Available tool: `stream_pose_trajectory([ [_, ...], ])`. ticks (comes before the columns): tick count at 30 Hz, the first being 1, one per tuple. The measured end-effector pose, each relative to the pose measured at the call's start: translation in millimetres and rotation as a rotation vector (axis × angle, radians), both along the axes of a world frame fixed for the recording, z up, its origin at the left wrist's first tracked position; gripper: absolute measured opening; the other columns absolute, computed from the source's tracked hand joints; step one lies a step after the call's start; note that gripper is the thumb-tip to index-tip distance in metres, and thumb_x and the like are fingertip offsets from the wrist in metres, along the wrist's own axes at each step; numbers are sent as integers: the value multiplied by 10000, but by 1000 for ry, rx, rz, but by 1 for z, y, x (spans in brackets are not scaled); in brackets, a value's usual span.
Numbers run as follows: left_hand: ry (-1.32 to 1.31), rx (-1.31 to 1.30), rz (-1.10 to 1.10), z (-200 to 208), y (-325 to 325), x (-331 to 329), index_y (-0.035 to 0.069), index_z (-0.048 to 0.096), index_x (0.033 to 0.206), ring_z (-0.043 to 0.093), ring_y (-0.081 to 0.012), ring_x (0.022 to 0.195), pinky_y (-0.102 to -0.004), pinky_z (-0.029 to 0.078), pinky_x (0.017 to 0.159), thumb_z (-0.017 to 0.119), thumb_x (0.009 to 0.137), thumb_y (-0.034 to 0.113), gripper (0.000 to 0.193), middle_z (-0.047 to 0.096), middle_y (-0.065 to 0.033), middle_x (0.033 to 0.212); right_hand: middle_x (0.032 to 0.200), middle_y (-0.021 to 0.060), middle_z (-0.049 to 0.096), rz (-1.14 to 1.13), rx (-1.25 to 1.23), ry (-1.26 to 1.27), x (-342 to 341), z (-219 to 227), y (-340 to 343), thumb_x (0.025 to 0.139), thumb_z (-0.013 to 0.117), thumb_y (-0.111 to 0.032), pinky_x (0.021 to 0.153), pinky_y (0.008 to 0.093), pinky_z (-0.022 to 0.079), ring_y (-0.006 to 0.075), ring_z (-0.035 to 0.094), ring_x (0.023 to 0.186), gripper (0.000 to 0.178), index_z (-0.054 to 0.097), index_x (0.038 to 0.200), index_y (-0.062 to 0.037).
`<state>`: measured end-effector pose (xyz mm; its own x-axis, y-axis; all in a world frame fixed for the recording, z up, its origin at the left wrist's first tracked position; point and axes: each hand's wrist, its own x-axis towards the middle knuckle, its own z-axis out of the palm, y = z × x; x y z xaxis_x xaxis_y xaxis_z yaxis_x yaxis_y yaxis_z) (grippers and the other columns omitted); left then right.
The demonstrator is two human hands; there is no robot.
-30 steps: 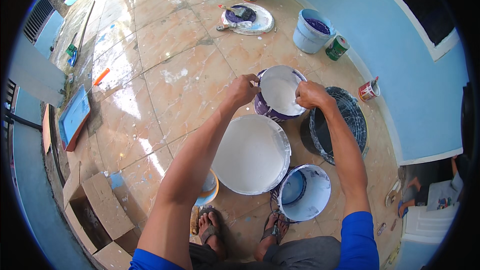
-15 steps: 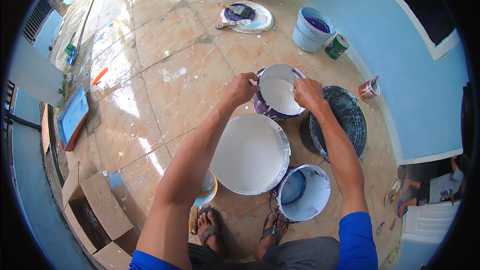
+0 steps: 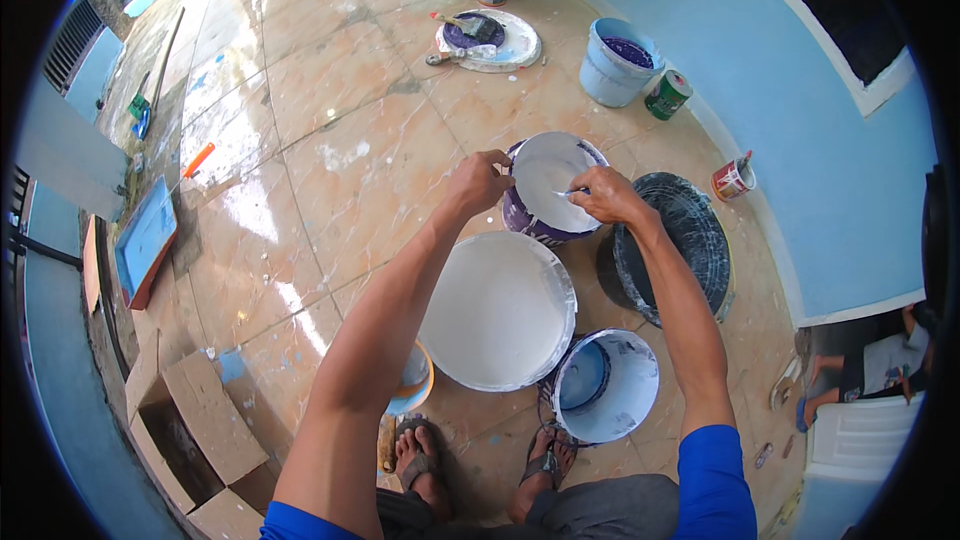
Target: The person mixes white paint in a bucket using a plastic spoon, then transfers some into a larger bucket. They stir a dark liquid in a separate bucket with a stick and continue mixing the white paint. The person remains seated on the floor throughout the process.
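A purple paint bucket (image 3: 534,222) stands in front of me with white paint inside. My left hand (image 3: 481,182) pinches its left rim between thumb and fingers. Over the bucket's right side, my right hand (image 3: 606,196) is closed on a slim paint-coated tool (image 3: 566,192) whose whitish tip points left over the paint; its exact kind is not clear. Nearer to me, a large round tub (image 3: 497,310) is full of smooth white paint. Beside it on the right sits a white-smeared bucket (image 3: 630,390) with a bluish bottom.
A black tub (image 3: 665,250) stands to the right. Farther off are a light-blue bucket (image 3: 612,75), paint cans (image 3: 668,95) and a round lid (image 3: 515,44) with brushes. A roller tray (image 3: 147,240) and a cardboard box (image 3: 212,415) lie left. Another person (image 3: 880,365) is at far right.
My right hand has moved left and slightly down from the bucket's right rim, bringing the slim tool over the paint. My left hand stays on the rim.
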<state>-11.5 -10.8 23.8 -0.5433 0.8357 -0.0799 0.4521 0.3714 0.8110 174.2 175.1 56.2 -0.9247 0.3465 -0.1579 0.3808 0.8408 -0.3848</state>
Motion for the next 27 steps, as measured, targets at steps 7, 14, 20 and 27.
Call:
stream_pose_trajectory([
  [7, -15, 2, 12, 0, 1, 2, 79, 689, 1178, 704, -310, 920, -406, 523, 826, 733, 838, 206, 366, 737, -178, 985, 943, 225, 725, 180, -126, -124, 5, 15, -4, 850, 684, -217, 856, 412, 524, 364, 693, 924, 278, 749, 1048, -33],
  [14, -14, 7, 8, 1, 0, 3, 73, 688, 1173, 705, -301, 889, -404, 523, 804, 729, 842, 206, 359, 737, -176, 962, 946, 198, 732, 185, 36, -330, 7, 30, -3, 846, 679, -225, 846, 433, 528, 354, 695, 939, 257, 757, 1038, -73],
  [20, -9, 9, 18, 1, -1, 4, 71, 688, 1173, 709, -285, 859, -399, 529, 781, 728, 844, 203, 357, 739, -173, 949, 898, 198, 721, 47, 294, -281, 5, 21, -4, 833, 670, -222, 799, 471, 537, 376, 690, 913, 206, 770, 976, -112],
  [27, -39, 42, 32, -6, 2, 1, 66, 687, 1174, 712, -256, 789, -383, 540, 731, 729, 845, 187, 353, 739, -174, 931, 830, 201, 711, 34, 414, -122, 10, 7, 0, 791, 657, -162, 698, 477, 543, 383, 703, 811, 123, 746, 792, -77],
])
